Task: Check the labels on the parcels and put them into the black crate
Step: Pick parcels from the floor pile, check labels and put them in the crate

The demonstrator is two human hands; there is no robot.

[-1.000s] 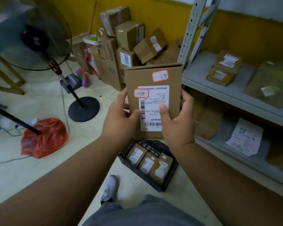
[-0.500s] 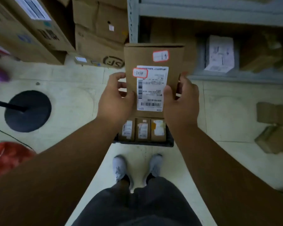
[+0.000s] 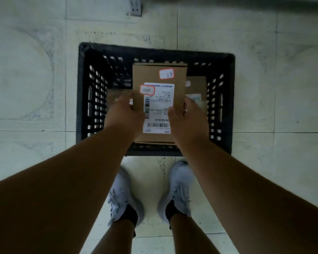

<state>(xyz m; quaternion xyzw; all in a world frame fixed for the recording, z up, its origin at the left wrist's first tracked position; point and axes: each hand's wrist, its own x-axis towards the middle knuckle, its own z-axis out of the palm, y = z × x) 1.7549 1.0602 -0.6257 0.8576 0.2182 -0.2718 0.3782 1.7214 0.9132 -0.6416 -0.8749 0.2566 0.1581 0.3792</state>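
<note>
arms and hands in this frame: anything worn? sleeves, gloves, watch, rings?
Both forearms are bare up to the frame edge, no sleeves in view. The left hand and right hand are bare too: no gloves, no watch or wristband at either wrist. The frame is too blurred to rule out rings.

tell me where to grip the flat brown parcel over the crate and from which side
Grip the flat parcel by its two long side edges near the lower end, one hand from each side, as the left hand and right hand do. It is broad and thin, so the edges fit fingers and the label stays readable.
</note>
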